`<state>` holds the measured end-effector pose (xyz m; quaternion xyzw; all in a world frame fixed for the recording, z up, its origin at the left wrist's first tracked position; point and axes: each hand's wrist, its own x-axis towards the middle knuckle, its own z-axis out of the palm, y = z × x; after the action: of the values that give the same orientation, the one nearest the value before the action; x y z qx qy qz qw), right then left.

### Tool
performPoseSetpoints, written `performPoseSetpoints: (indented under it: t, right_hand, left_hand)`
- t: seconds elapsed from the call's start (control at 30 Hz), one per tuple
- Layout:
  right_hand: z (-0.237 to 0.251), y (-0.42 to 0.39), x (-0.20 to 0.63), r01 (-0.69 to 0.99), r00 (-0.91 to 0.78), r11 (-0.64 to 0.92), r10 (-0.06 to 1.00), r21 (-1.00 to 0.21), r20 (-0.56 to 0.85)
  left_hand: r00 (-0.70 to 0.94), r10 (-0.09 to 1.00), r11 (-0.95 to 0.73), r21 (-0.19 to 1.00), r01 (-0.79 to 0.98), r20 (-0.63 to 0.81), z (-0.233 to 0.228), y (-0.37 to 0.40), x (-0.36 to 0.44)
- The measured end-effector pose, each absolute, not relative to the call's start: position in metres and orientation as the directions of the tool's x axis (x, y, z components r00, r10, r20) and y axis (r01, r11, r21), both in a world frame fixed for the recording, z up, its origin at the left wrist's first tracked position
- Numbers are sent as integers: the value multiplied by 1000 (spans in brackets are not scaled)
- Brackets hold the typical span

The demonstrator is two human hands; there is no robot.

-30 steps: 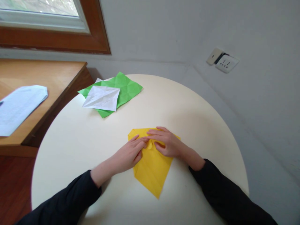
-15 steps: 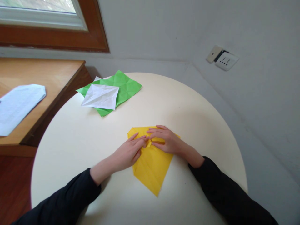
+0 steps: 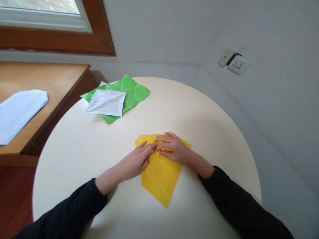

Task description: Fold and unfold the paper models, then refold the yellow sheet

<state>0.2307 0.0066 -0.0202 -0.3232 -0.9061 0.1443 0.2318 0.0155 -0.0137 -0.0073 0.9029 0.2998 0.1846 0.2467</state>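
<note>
A folded yellow paper (image 3: 160, 177) lies flat on the round cream table (image 3: 199, 113), one corner pointing toward me. My left hand (image 3: 136, 161) rests on its left part, fingers stretched out and pressing near the top fold. My right hand (image 3: 174, 149) lies on the upper right part, fingers flat and pointing left. The fingertips of both hands meet at the middle of the top edge. Both arms wear black sleeves. The hands hide the fold itself.
A creased green sheet (image 3: 133, 89) with a white folded sheet (image 3: 106, 103) on top lies at the table's far left. A wooden desk (image 3: 47, 78) with a printed paper (image 3: 17, 111) stands to the left. Wall sockets (image 3: 235, 61) and a window frame (image 3: 74, 41) lie behind.
Both hands stay pressed on the yellow paper; the fingertips have shifted slightly along the top fold. The view has drifted a little.
</note>
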Motion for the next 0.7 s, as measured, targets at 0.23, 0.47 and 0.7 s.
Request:
performPoseSetpoints:
  t: [0.23,0.47,0.7]
  right_hand:
    - [-20,4,228,517,-682,753,649,-406,336]
    - [-10,1,230,508,-680,689,689,-516,251]
    - [-17,3,227,521,-659,707,689,-478,301]
  left_hand:
    - [752,627,-705,557,439,201,-9,-13,15]
    - [738,639,-704,552,448,216,-11,-14,14]
    - [754,623,-705,567,426,207,-10,-13,15]
